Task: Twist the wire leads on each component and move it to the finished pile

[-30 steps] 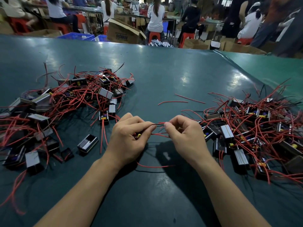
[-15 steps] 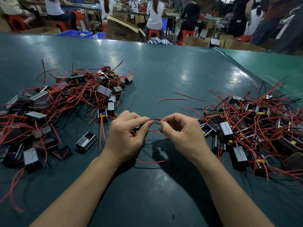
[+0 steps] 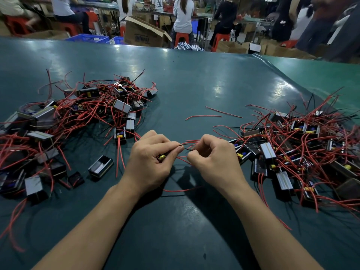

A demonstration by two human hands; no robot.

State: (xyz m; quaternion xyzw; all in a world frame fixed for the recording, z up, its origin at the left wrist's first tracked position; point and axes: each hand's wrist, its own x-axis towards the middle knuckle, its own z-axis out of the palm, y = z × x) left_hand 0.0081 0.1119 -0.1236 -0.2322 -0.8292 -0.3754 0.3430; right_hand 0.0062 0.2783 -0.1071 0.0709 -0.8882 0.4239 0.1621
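Note:
My left hand (image 3: 151,162) grips a small black component (image 3: 161,157) with a yellow part, mostly hidden in the palm. Its red and black wire leads (image 3: 186,148) run rightward to my right hand (image 3: 213,157), whose thumb and fingers pinch their ends. Both hands hover just above the green table (image 3: 194,84), close together at the centre. One pile of black components with red wires (image 3: 78,117) lies to the left. A second pile (image 3: 303,149) lies to the right.
Two loose red wires (image 3: 214,114) lie on the table beyond my hands, and another red wire (image 3: 181,190) lies under my wrists. A single black component (image 3: 101,166) sits left of my left hand. Seated people, cardboard boxes (image 3: 144,34) and red stools stand past the far edge.
My hands have drawn a little closer together on the leads and my right fingers have shifted along them. The piles have not changed.

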